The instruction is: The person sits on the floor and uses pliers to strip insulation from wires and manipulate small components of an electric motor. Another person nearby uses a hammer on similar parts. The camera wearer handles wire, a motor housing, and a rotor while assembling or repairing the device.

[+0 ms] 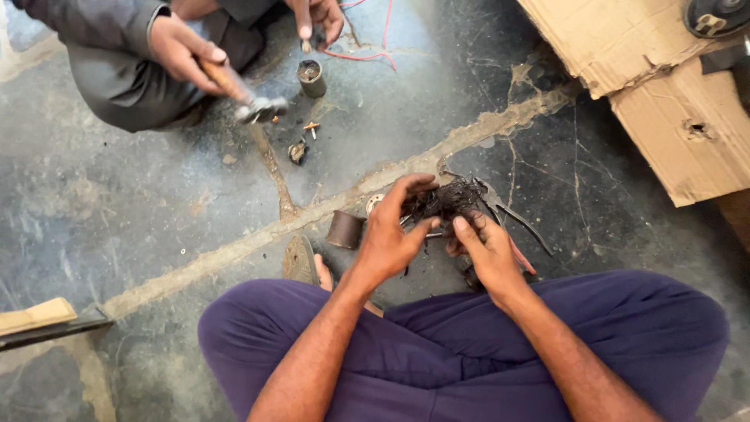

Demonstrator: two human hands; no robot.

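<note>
My left hand and my right hand meet over the dark floor in front of my crossed legs in purple trousers. Both grip a tangled black bundle of burnt wire, the left hand's fingers curled over its left side, the right hand's thumb and fingers pinching its lower right. A small brown metal cylinder lies just left of my left hand. Pliers with red handles lie under my right hand, partly hidden.
Across from me a squatting person's hand swings a hammer beside a small cylinder their other hand steadies. Red wires trail behind. Torn cardboard lies at the upper right. A sandal and a wooden-handled tool lie on the cracked floor.
</note>
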